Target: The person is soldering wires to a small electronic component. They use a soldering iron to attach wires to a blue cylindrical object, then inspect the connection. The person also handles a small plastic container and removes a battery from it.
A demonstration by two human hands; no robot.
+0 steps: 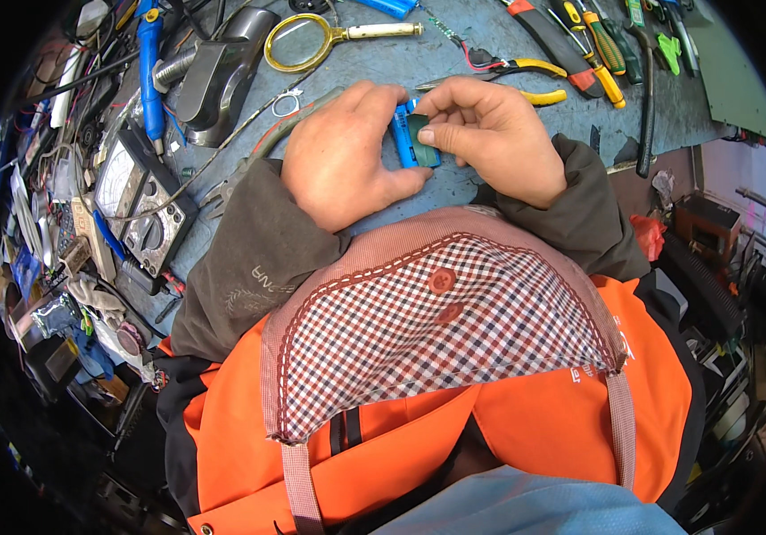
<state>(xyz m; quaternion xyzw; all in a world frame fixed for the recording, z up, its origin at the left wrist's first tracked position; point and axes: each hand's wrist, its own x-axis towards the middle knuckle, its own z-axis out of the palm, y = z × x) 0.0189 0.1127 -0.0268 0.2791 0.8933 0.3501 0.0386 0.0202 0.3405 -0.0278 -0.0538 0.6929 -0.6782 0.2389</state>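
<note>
A blue battery pack (401,135), seemingly of cylindrical cells, lies on the worn blue-grey bench (365,71) in front of me. My left hand (337,152) curves around it, fingers at its far end and thumb by its near end, steadying it. A dark green flat piece (421,134) rests along the pack's top. My right hand (501,134) pinches the edge of that piece between thumb and forefinger, its other fingers curled. The pack's underside and its far end are partly hidden.
Pliers with yellow handles (539,96) lie just beyond my right hand. A magnifying glass (383,30), a blue soldering iron (150,80) and an analog multimeter (156,209) are farther left. Screwdrivers (604,45) lie at the far right. Clutter crowds the left edge.
</note>
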